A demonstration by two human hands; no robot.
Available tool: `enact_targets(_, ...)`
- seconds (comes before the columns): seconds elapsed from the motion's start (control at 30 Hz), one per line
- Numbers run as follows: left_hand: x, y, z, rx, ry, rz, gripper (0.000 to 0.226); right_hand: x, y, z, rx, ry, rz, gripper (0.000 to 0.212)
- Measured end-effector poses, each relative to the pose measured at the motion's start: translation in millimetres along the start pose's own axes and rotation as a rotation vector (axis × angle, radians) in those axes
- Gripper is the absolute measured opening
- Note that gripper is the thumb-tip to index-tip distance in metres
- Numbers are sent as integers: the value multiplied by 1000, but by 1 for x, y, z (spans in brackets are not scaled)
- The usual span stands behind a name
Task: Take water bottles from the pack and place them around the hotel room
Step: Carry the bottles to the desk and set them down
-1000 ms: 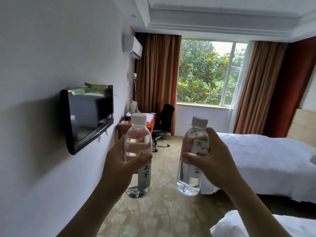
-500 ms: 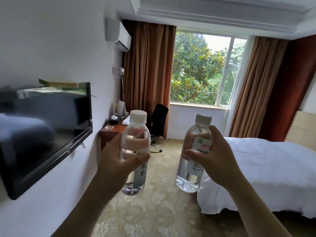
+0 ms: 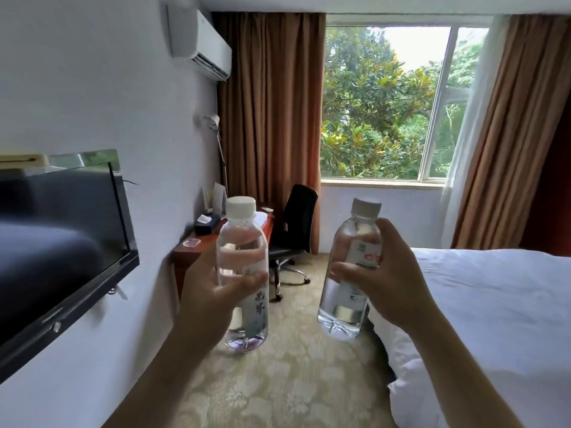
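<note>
Hotel room closer now; bench [image 3: 216, 239] far left nearer than before. Left hand [image 3: 207, 291] wraps bottle [image 3: 242, 273], right hand [image 3: 389, 282] wraps second bottle [image 3: 349, 273]. Carrying toward drop spot, likely bench.

Two capped water bottles, held upright in mid-air.
The left bottle [image 3: 242, 273] was clear, white-capped, full, with a label bearing dark characters. The right bottle [image 3: 350, 270] was alike, tilted slightly, its label showing green and red print. The two were apart.
</note>
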State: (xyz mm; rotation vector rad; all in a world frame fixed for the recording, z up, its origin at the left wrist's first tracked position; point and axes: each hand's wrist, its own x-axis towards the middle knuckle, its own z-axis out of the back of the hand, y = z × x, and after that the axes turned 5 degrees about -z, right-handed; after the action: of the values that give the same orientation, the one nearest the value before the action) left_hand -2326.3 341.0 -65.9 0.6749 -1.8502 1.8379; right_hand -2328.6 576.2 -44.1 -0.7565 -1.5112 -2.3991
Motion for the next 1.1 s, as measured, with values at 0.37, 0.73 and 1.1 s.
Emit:
enact_targets(0.37,177,131,-63,43,-93,29,43,216,-121,-26,6,113,-4,49)
enact_targets(0.73,371,304,-64,-25,-33,-14,46,417,-231,-106,-101,91,39,53)
enact_targets(1.1,551,435,-67,3,-27,21,54,606,-320,-166,-107,103,41,51)
